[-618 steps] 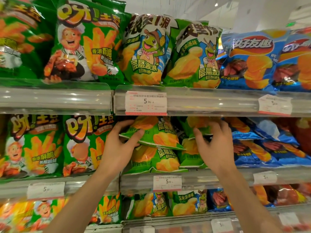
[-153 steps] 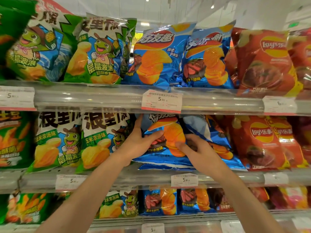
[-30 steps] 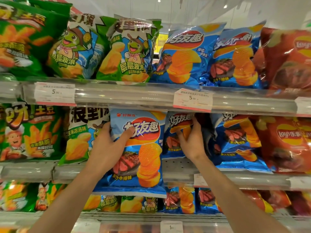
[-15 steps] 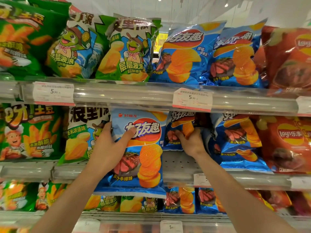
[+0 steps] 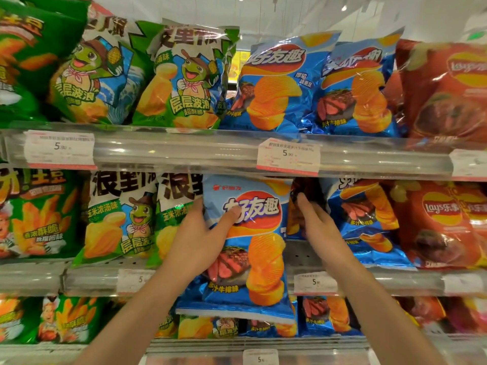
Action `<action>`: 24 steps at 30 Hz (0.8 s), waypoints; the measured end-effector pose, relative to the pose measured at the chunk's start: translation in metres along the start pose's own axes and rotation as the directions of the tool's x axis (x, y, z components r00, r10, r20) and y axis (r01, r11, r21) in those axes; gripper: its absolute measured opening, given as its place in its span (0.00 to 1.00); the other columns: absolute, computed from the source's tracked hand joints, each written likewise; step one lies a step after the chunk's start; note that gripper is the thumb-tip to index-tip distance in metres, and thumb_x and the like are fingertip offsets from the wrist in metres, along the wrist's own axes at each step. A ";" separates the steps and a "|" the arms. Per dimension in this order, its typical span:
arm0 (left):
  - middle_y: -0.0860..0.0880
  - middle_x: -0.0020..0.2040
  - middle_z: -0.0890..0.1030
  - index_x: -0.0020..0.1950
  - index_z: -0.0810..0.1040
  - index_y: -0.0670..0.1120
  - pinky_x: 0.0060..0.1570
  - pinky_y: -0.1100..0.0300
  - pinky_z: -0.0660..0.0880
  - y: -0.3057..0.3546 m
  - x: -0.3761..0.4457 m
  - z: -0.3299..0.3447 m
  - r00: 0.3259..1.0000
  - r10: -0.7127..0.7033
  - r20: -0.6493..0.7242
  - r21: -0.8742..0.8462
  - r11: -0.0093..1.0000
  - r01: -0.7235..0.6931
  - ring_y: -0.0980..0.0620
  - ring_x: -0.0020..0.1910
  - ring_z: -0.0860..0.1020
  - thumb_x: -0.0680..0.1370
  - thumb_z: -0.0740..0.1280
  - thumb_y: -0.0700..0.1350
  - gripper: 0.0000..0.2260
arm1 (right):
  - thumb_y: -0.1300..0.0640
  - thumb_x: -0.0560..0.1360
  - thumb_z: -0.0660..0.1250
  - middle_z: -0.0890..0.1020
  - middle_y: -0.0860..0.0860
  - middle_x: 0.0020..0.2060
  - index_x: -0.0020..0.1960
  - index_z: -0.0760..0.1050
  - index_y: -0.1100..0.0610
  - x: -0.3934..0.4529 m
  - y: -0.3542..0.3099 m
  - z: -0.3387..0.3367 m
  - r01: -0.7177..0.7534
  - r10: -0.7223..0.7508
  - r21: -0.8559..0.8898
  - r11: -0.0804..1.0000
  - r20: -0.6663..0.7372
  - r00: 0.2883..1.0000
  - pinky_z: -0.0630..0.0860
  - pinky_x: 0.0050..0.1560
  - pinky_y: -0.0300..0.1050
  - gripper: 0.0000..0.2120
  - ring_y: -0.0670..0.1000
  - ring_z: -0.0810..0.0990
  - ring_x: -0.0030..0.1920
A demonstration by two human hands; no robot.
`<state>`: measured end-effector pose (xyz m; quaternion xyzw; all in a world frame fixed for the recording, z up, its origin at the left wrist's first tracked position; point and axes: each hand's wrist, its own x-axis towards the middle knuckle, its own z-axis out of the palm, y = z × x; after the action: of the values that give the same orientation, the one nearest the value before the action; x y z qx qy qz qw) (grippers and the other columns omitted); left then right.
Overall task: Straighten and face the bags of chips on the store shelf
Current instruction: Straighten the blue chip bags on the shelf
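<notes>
A person's left hand (image 5: 200,241) grasps a blue bag of ridged steak-flavour chips (image 5: 250,248) by its left edge, thumb across the front over the red logo, holding the bag upright and face-out in front of the middle shelf (image 5: 369,281). The bag's lower part hangs below the shelf lip, covering part of the row beneath. Just to the right of it, the right hand (image 5: 320,225) reaches into the shelf with fingers extended and loosely spread, their tips against a dark, shadowed bag (image 5: 307,191) in the gap behind; whether they grip it cannot be told. Directly right of that hand stands another blue chip bag (image 5: 366,222), tilted, and beyond it red Lay's bags (image 5: 442,225). To the left of the left hand, touching its back, stand two green-and-white corn-soup chip bags with a turtle mascot (image 5: 118,222), then a green bag of fries-style snacks (image 5: 37,214). Below the hands, price tags (image 5: 315,283) sit on the shelf rail. Above the hands, a clear rail carries a 5.90 tag (image 5: 288,156), and the top shelf behind it holds green turtle bags (image 5: 184,80), two blue bags (image 5: 279,83) and a red bag (image 5: 448,93), all facing forward.
</notes>
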<state>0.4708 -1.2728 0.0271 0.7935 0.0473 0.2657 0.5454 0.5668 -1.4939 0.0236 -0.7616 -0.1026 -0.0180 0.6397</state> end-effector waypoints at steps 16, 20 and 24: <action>0.56 0.79 0.63 0.81 0.45 0.61 0.70 0.56 0.70 -0.017 0.019 0.080 0.990 0.073 0.118 -0.052 0.996 -0.067 0.54 0.76 0.66 0.81 0.63 0.60 0.35 | 0.45 0.83 0.59 0.76 0.48 0.65 0.79 0.57 0.50 0.006 0.007 0.011 0.085 -0.096 -0.133 0.987 -0.079 0.992 0.73 0.54 0.30 0.28 0.43 0.76 0.59; 0.54 0.79 0.61 0.80 0.39 0.65 0.61 0.62 0.65 -0.027 0.008 0.081 0.984 0.157 0.083 0.132 0.977 -0.166 0.66 0.67 0.63 0.80 0.61 0.63 0.37 | 0.42 0.83 0.56 0.61 0.47 0.75 0.81 0.44 0.39 -0.007 0.023 0.011 0.262 -0.272 -0.335 0.905 0.016 0.962 0.69 0.64 0.45 0.31 0.46 0.70 0.68; 0.47 0.76 0.66 0.80 0.38 0.65 0.60 0.57 0.71 -0.026 0.020 0.084 0.977 0.112 0.181 0.219 0.964 -0.151 0.50 0.68 0.73 0.82 0.59 0.60 0.34 | 0.42 0.83 0.53 0.64 0.50 0.73 0.80 0.43 0.37 -0.008 0.031 0.015 0.251 -0.270 -0.453 0.855 0.025 0.963 0.71 0.52 0.45 0.29 0.54 0.77 0.62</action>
<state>0.5330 -1.3256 -0.0108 0.8724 -0.0209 0.2270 0.4323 0.5633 -1.4851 -0.0108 -0.8678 -0.1849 -0.1429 0.4384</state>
